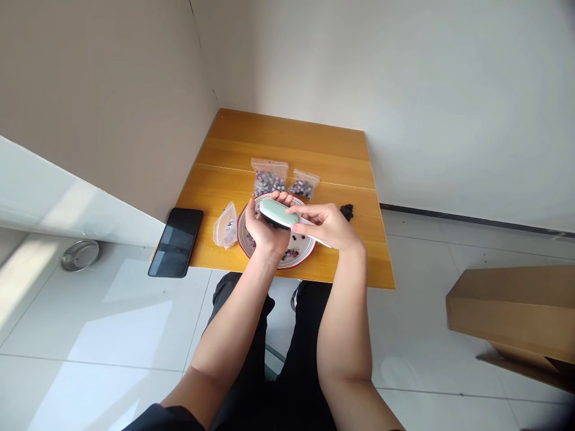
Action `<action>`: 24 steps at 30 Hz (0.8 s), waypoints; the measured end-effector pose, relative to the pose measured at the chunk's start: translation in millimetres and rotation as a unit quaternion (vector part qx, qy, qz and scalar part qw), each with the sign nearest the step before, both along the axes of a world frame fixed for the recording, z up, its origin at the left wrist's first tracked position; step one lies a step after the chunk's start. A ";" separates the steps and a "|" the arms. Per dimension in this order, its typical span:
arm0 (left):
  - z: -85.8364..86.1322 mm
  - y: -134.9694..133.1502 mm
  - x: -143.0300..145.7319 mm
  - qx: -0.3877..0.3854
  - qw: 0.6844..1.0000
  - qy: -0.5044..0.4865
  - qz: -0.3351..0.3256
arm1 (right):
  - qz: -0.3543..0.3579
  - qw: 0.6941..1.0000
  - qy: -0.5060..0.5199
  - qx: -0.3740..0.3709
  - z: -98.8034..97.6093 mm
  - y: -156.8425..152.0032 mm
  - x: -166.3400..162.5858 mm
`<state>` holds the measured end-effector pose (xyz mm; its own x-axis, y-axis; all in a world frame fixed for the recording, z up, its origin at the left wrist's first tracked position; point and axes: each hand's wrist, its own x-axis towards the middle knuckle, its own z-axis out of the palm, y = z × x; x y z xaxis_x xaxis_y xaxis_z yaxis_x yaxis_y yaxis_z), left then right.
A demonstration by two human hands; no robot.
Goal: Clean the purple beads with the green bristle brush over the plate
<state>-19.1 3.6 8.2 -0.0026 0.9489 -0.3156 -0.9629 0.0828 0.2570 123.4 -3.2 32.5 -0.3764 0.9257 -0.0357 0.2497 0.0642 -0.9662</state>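
Single head-worn view, from above lap, near side of worktop (291, 143); faces forward, steeply down. Left hand (268, 235) and right hand (331, 226) near frame centre. Wide: wall (426, 90) past far edge, floor (135, 323) past side edges.

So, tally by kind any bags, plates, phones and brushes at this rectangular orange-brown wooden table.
Clear plastic bags: 3
Round white plate with red rim: 1
Black rectangular phone: 1
Mint-green oval-backed brush: 1
Total: 6

Wooden table (291, 134): red-rimmed plate (309, 246), three clear bags (270, 181), phone (176, 242), dark clump (347, 212).
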 end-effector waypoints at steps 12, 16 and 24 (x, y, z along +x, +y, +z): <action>-2.1 0.6 -1.5 -0.009 1.000 0.025 0.008 | 0.005 1.000 0.003 -0.005 -0.7 0.0 1.6; -1.7 0.7 -3.6 -0.011 1.000 0.002 0.007 | -0.006 1.000 -0.004 -0.005 -0.9 0.1 3.0; -0.8 -0.3 0.0 -0.008 1.000 0.022 0.002 | 0.015 1.000 -0.004 -0.002 -0.8 -0.9 2.9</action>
<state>-19.1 3.4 7.3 -0.0213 0.9436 -0.3305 -0.9508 0.0830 0.2984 126.3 -4.1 31.7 -0.4036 0.9139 -0.0431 0.2559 0.0675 -0.9643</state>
